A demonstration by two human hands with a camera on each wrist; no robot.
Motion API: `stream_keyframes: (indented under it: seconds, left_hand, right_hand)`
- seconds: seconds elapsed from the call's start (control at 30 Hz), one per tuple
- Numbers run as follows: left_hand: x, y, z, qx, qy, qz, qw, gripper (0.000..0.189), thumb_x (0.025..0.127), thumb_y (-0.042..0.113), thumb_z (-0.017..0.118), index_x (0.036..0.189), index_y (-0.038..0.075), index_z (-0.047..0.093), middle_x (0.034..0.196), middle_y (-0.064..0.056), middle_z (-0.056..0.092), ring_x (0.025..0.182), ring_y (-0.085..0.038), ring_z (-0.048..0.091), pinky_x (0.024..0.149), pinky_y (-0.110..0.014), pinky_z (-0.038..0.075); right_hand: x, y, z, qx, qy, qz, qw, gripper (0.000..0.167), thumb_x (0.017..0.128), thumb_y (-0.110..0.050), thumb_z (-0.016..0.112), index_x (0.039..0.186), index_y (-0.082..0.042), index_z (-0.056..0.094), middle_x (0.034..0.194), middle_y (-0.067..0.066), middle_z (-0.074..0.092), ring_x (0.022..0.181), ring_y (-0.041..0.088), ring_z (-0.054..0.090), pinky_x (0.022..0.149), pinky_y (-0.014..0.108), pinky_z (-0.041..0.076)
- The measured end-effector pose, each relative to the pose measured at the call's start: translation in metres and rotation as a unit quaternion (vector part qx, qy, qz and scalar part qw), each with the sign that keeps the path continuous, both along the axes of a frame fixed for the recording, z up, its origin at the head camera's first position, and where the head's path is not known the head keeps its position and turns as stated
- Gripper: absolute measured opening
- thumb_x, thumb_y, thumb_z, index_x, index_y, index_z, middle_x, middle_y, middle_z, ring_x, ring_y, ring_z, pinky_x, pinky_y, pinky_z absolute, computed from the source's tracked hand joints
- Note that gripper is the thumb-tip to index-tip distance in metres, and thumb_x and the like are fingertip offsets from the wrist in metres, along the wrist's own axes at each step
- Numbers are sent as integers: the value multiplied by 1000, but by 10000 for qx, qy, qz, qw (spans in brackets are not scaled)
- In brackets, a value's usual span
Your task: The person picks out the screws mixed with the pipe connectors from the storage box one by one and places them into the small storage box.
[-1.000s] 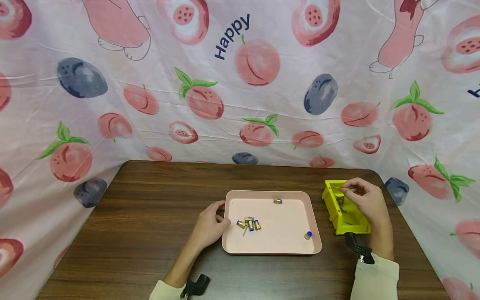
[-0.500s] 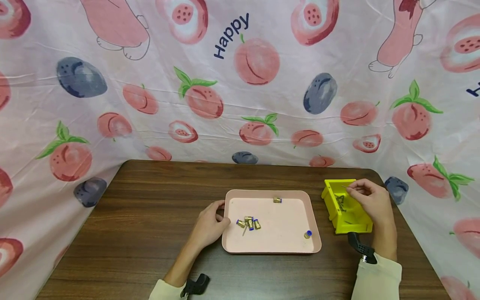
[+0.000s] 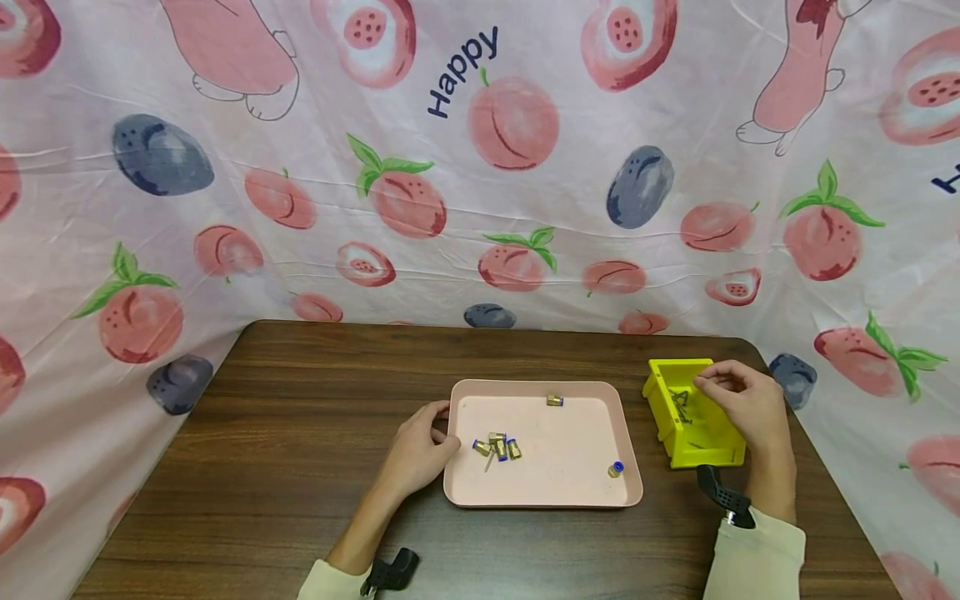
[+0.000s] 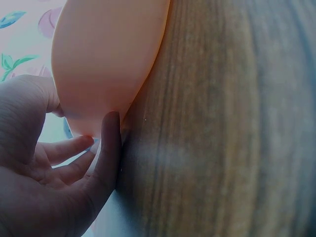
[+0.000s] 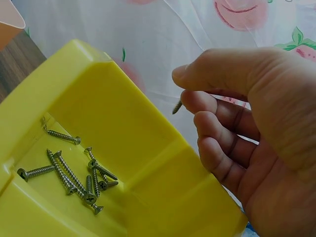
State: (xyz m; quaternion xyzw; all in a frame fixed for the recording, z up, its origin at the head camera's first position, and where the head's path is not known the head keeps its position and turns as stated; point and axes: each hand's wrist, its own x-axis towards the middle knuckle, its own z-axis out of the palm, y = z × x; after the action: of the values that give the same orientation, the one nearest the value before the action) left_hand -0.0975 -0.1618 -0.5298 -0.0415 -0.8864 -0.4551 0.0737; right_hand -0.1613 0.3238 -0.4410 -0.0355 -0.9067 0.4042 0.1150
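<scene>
My right hand [image 3: 742, 404] is over the yellow bin [image 5: 163, 163] and pinches a screw [image 5: 177, 107] between thumb and forefinger. Only the screw's pointed end shows, in the right wrist view. Several loose screws [image 5: 64, 173] lie on the bin's floor. My left hand [image 3: 422, 448] holds the left rim of the pink tray [image 3: 555, 496], its thumb over the rim and its fingers against the outer wall [image 4: 108, 64]. Inside the tray, several brass push-in fittings [image 3: 501, 450] with blue collars are grouped at the left, with a screw [image 3: 489, 461] beside them.
Two more brass fittings lie apart in the tray, one near the back rim [image 3: 554, 401] and one at the front right [image 3: 616, 470]. The bin stands right of the tray on a dark wooden table [image 3: 337, 367]. A fruit-print cloth [image 3: 525, 192] hangs behind.
My right hand has shifted slightly to the right over the bin. The screw it pinches, seen sticking out leftward earlier, is hardly visible now in the head view. My left hand stays put.
</scene>
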Motion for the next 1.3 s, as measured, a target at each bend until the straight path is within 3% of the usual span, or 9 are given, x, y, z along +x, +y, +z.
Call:
stream_keyframes:
  seconds: [0.13, 0.33, 0.57, 0.83, 1.0, 1.03, 1.07, 1.2, 1.3]
  left_hand:
    - [5, 2, 12, 60, 19, -56, 10000, 56, 84, 17, 68, 137, -2, 67, 123, -13, 73, 82, -9, 72, 68, -29, 56]
    - [10, 8, 31, 76, -418, 76, 9991, 57, 84, 12, 67, 139, -3, 67, 127, -13, 72, 85, -11, 73, 75, -36, 59]
    - [6, 4, 17, 139, -85, -48, 9999, 56, 83, 13, 66, 136, -4, 67, 124, -15, 72, 82, -13, 72, 68, -34, 57]
    - [1, 0, 5, 13, -141, -35, 9999, 55, 85, 15, 68, 138, 0, 68, 124, -9, 73, 83, -7, 71, 69, -29, 57]
    - [6, 4, 21, 117, -212, -6, 9997, 56, 84, 14, 66, 137, -4, 67, 124, -14, 72, 83, -13, 72, 70, -34, 57]
    - [5, 4, 17, 53, -171, -47, 9998, 56, 84, 14, 65, 138, -5, 66, 124, -15, 72, 82, -13, 72, 70, -34, 57]
    - [7, 5, 22, 87, -234, -11, 9997, 56, 84, 14, 66, 138, -4, 67, 124, -14, 72, 83, -13, 72, 71, -34, 57]
    - [7, 5, 24, -5, -276, -17, 9996, 56, 85, 14, 66, 138, -4, 66, 125, -14, 72, 84, -12, 72, 71, -33, 57]
    - [10, 8, 31, -18, -533, 88, 9985, 56, 86, 13, 67, 140, -1, 67, 127, -11, 72, 86, -11, 72, 74, -35, 58]
  right_hand:
    - [0, 0, 0, 35, -3, -10, 10000, 25, 101, -21, 81, 110, 2, 79, 93, 8, 73, 77, 15, 57, 69, 19, 46]
    - [0, 0, 0, 39, 19, -5, 10000, 24, 100, -19, 81, 110, 3, 78, 93, 10, 73, 76, 16, 57, 69, 18, 46]
    - [-1, -1, -1, 3, 123, 44, 9999, 21, 99, -15, 82, 108, 3, 78, 91, 10, 73, 74, 14, 57, 68, 17, 47]
    - [-3, -10, 3, 149, 426, 269, 9986, 18, 100, -14, 80, 106, 3, 78, 92, 11, 72, 75, 12, 57, 68, 14, 46]
    - [-5, -25, 7, 50, 616, 568, 9965, 15, 100, -12, 79, 105, 2, 77, 91, 10, 72, 76, 13, 57, 67, 15, 47]
    - [-6, -29, 8, 31, 642, 637, 9959, 14, 100, -12, 79, 105, 1, 77, 91, 9, 72, 76, 13, 57, 67, 15, 47]
    - [-6, -33, 9, -2, 672, 714, 9952, 14, 101, -12, 79, 104, 1, 77, 90, 8, 72, 75, 13, 57, 67, 16, 48]
    - [-9, -48, 10, -74, 790, 1074, 9910, 10, 101, -11, 78, 103, -1, 78, 88, 6, 72, 73, 12, 57, 65, 17, 48]
    - [-11, -57, 10, -175, 852, 1354, 9870, 10, 100, -9, 80, 102, 0, 78, 87, 6, 72, 71, 12, 57, 62, 17, 48]
